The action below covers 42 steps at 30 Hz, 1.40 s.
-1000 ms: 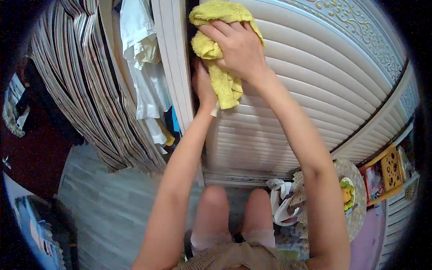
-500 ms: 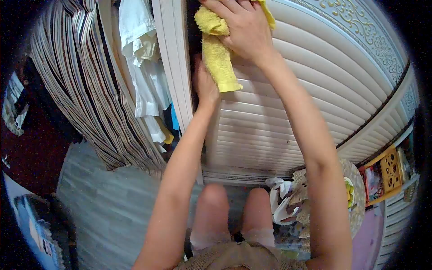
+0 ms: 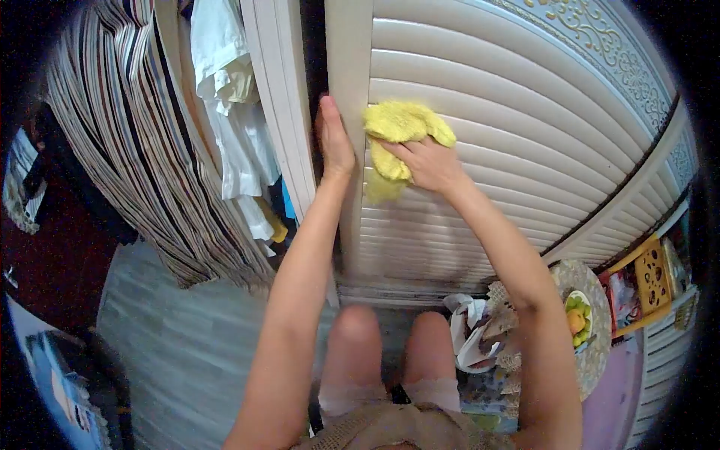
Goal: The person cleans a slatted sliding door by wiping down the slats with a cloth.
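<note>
In the head view, the right hand point(image 3: 433, 163) has the yellow cloth point(image 3: 405, 124) against the slats of the white door point(image 3: 495, 127). Its fingers are closed on the cloth, their tips partly hidden in the folds. The cloth is bunched at the top, and a blurred end of it hangs below, just beside the wrist side of the hand. The cloth lies on the left part of the slats, near the door's plain upright border.

The left hand point(image 3: 337, 142) rests along the door's left edge, its fingers stretched upward and not clenched; whether any of them hook behind the edge, I cannot tell. It is apart from the cloth.

Left of the door, past a dark gap, stands a pale post point(image 3: 274, 90), with white clothes point(image 3: 234, 142) hanging beyond it, then a striped curtain point(image 3: 135, 127). Below are the person's bare knees point(image 3: 355, 337) over the grey floor point(image 3: 180, 330). Right of the knees sits a bin point(image 3: 472, 366) with white and brown scraps in it. Beside it, partly behind the right forearm, a round table point(image 3: 598, 360) bears a plate of green and orange fruit point(image 3: 577, 321), with an orange rack point(image 3: 651, 279) farther right
</note>
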### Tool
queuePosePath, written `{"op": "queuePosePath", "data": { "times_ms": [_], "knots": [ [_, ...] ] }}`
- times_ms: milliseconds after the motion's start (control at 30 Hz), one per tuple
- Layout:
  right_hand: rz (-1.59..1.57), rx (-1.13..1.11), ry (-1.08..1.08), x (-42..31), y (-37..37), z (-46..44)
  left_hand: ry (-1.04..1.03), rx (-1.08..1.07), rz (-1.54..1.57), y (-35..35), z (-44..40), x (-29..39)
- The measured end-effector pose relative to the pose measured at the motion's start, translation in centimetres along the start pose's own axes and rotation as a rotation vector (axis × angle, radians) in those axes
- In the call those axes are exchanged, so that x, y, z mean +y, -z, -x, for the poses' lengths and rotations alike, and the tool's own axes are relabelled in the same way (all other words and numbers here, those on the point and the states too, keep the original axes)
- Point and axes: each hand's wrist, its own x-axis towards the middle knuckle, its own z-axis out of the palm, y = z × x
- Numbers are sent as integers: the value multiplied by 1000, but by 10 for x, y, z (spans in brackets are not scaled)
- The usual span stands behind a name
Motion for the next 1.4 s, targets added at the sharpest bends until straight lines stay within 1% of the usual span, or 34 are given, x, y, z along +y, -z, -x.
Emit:
{"op": "queuePosePath", "data": {
  "times_ms": [67,133,200,267,333,367,400,433,467,533,567,600,633,667,700,733,767,800,833,867,933,967,1000,1067,1133,1167,1200,1267,1333,1367,1400],
  "knots": [
    [-25,43,14,1,2,2,-22,-31,0,3,-3,-10],
    [-140,15,-100,-7,29,-20,-49,-54,-22,2,-3,-8],
    [-144,136,-75,-3,39,-58,-38,-59,7,0,1,-2],
    [-93,331,-41,3,61,-107,41,-33,64,-2,2,0],
    [-35,484,-52,10,79,-148,53,-45,69,-2,3,4],
    [-103,372,-109,12,96,-160,55,-50,64,0,1,-4],
    [-169,257,-165,14,106,-168,14,-32,91,4,-3,-21],
    [22,605,-34,17,94,-171,-28,-14,120,6,-6,-35],
    [28,605,-40,14,79,-166,-26,-21,122,10,-7,-47],
    [50,411,-161,-5,61,-148,62,-41,215,16,-9,-62],
    [-78,313,-155,-15,50,-132,-82,-3,257,2,1,-29],
    [-207,214,-149,-20,37,-117,-81,-3,261,3,3,-28],
    [-90,375,-39,-21,31,-110,-256,-34,-111,7,4,-30],
    [-88,374,-36,-15,27,-107,-309,-65,-308,10,3,-32],
    [-96,345,14,-10,31,-108,-371,-88,-502,14,2,-35],
    [-104,315,61,-5,36,-110,-370,-86,-501,9,4,-23],
    [-54,310,93,4,42,-116,-180,-57,-154,3,6,-12],
    [-8,301,94,12,52,-127,-56,-76,29,2,5,-7],
    [7,382,50,16,67,-138,70,-72,213,1,3,-3],
    [24,463,6,19,83,-149,71,-72,213,5,-1,-9],
    [-85,547,-102,31,104,-168,0,19,96,15,-10,-31],
    [64,632,-109,31,115,-169,1,20,94,19,-14,-40],
    [77,765,-41,35,112,-174,-28,28,80,23,-18,-47],
    [67,683,-158,23,101,-170,-81,44,56,29,-22,-62],
    [-13,603,-167,12,77,-160,-131,58,36,30,-22,-72],
    [-52,505,-203,4,67,-145,-159,66,26,31,-22,-75],
    [-79,559,-129,2,54,-132,-157,68,26,32,-21,-76],
    [-167,285,-207,-11,44,-100,-97,41,77,34,-18,-76],
    [-242,60,-237,-20,28,-69,-157,133,-30,22,-12,-54],
    [-240,63,-237,-22,21,-56,-26,-44,244,20,-9,-42],
    [-207,104,-175,-24,21,-48,105,-225,516,18,-9,-37]
  ]
}}
